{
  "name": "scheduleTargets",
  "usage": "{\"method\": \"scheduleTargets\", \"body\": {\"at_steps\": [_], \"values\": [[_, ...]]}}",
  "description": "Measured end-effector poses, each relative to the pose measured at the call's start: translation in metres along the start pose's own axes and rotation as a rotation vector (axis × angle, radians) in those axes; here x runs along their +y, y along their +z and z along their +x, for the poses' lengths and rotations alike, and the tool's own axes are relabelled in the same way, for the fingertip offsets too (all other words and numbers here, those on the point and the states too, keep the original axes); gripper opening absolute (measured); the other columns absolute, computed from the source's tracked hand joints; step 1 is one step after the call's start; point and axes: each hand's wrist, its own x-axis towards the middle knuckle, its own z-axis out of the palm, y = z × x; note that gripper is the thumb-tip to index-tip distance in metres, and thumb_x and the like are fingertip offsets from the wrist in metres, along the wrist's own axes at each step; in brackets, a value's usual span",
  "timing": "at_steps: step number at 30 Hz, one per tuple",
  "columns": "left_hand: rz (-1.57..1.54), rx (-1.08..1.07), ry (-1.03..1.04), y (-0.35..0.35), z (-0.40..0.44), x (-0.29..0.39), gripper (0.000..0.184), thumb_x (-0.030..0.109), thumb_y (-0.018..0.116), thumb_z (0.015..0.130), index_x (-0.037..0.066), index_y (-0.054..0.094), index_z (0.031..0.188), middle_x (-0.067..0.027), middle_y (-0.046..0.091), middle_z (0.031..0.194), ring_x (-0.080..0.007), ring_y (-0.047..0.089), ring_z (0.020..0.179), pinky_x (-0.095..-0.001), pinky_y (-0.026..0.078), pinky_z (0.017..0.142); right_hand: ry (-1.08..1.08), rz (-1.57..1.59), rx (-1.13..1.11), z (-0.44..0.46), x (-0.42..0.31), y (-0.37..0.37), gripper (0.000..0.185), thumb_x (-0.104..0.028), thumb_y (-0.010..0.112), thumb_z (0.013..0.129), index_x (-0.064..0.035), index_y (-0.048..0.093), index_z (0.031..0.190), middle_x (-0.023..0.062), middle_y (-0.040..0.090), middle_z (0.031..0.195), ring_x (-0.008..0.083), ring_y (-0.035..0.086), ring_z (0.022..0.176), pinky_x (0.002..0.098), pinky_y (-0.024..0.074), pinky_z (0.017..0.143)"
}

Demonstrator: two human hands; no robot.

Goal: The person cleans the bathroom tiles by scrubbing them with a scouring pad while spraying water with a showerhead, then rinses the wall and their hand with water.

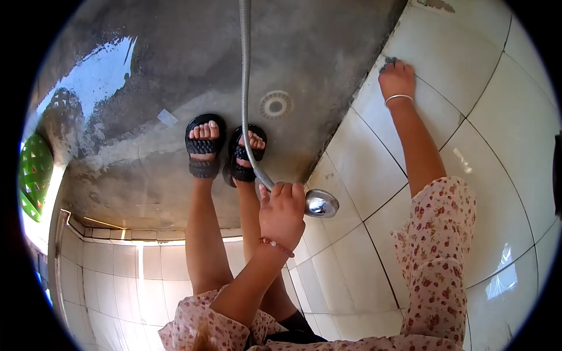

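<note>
My left hand (282, 213) is wrapped round the handle of a chrome shower head (322, 203), whose round head sticks out to the right of my fingers. From the handle, a ribbed metal hose (246, 76) runs up out of view. Stretched out to the far right, my right hand (397, 82) presses a small grey-green scouring pad (389, 62) against the white tiled wall (436, 67), low down near the floor. Most of the pad is hidden under my fingers. No water can be seen coming from the shower head.
A round drain (276, 105) is set in the wet grey concrete floor (175, 52). My feet in black sandals (205, 143) stand beside it. A green perforated plastic item (35, 175) is by the doorway at left. A small pale scrap (167, 118) lies on the floor.
</note>
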Motion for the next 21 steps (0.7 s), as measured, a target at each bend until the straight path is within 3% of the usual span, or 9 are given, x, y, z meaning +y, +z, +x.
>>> {"method": "scheduleTargets", "body": {"at_steps": [3,5,7,8,10,12,13,16,21], "values": [[-0.041,-0.009,-0.006,-0.007,0.001,0.003,0.032,-0.004,0.065,0.066,0.006,0.05,0.093,-0.0094,0.059,0.093,-0.0293,0.055,0.101,-0.0503,0.041,0.097,-0.098,0.113,-0.067,-0.059,-0.076,0.029,0.016,-0.016,0.057,0.076,-0.0112,0.072,0.075,0.0022,0.066,0.087,0.022,0.053,0.095,0.0402,0.0376,0.083],[-0.031,-0.002,-0.008,-0.005,-0.001,0.001,0.03,-0.004,0.064,0.067,0.006,0.05,0.092,-0.0095,0.059,0.092,-0.0292,0.055,0.1,-0.0503,0.042,0.097,-0.168,0.262,-0.459,-0.129,-0.146,0.036,0.04,-0.021,0.046,0.086,0.0009,0.059,0.118,0.0181,0.058,0.123,0.0362,0.045,0.122,0.0493,0.03,0.104],[-0.023,0.033,-0.01,-0.006,0.004,-0.002,0.028,-0.003,0.063,0.068,0.006,0.05,0.091,-0.0095,0.059,0.091,-0.0291,0.056,0.099,-0.0507,0.042,0.096,0.018,0.566,-0.58,-0.192,-0.205,0.069,0.046,-0.021,0.042,0.088,0.0083,0.049,0.123,0.0287,0.05,0.128,0.0407,0.04,0.126,0.0523,0.0264,0.107],[-0.012,0.05,-0.011,-0.006,0.004,-0.002,0.028,-0.003,0.063,0.068,0.006,0.05,0.091,-0.0095,0.059,0.09,-0.0291,0.056,0.098,-0.0511,0.042,0.096,0.003,0.484,-0.391,-0.213,-0.218,0.072,0.043,-0.021,0.042,0.088,0.0089,0.053,0.117,0.0297,0.053,0.122,0.0393,0.046,0.121,0.0513,0.0309,0.104],[-0.02,0.038,-0.022,-0.004,0.002,0.001,0.027,-0.003,0.062,0.069,0.006,0.05,0.091,-0.0096,0.059,0.09,-0.0291,0.057,0.097,-0.052,0.042,0.096,-0.155,0.405,-0.552,-0.156,-0.166,0.029,0.034,-0.02,0.046,0.086,0.0038,0.062,0.105,0.0216,0.06,0.111,0.0337,0.05,0.111,0.0484,0.0355,0.096],[-0.05,-0.004,-0.023,-0.005,0.005,0.003,0.027,-0.004,0.062,0.068,0.006,0.049,0.09,-0.0098,0.059,0.09,-0.0292,0.057,0.097,-0.0531,0.042,0.096,-0.225,0.187,-0.279,-0.1,-0.11,0.024,0.019,-0.017,0.054,0.082,-0.0089,0.071,0.079,0.0049,0.066,0.089,0.0227,0.054,0.093,0.0415,0.0395,0.081],[-0.028,-0.014,0.0,-0.003,0.005,0.004,0.029,-0.003,0.063,0.067,0.006,0.049,0.09,-0.0099,0.06,0.091,-0.0289,0.057,0.097,-0.0536,0.043,0.096,-0.124,0.143,-0.126,-0.065,-0.084,0.026,0.015,-0.014,0.058,0.077,-0.0136,0.072,0.074,0.0003,0.067,0.085,0.02,0.056,0.093,0.0391,0.04,0.081],[0.033,-0.033,0.06,0.004,0.002,0.0,0.032,-0.002,0.066,0.065,0.006,0.049,0.091,-0.0095,0.06,0.091,-0.0285,0.057,0.097,-0.0532,0.044,0.095,0.015,0.046,-0.135,0.012,-0.014,-0.002,0.013,-0.012,0.059,0.075,-0.014,0.072,0.074,0.002,0.068,0.084,0.02,0.056,0.092,0.038,0.0418,0.078],[0.082,-0.116,0.034,0.0,-0.005,-0.012,0.033,-0.001,0.066,0.065,0.006,0.049,0.092,-0.0092,0.06,0.092,-0.0273,0.057,0.097,-0.051,0.044,0.095,-0.16,0.175,-0.208,-0.079,-0.107,0.034,0.013,-0.013,0.059,0.075,-0.0092,0.072,0.076,0.0042,0.067,0.086,0.0224,0.056,0.096,0.035,0.0439,0.079]]}}
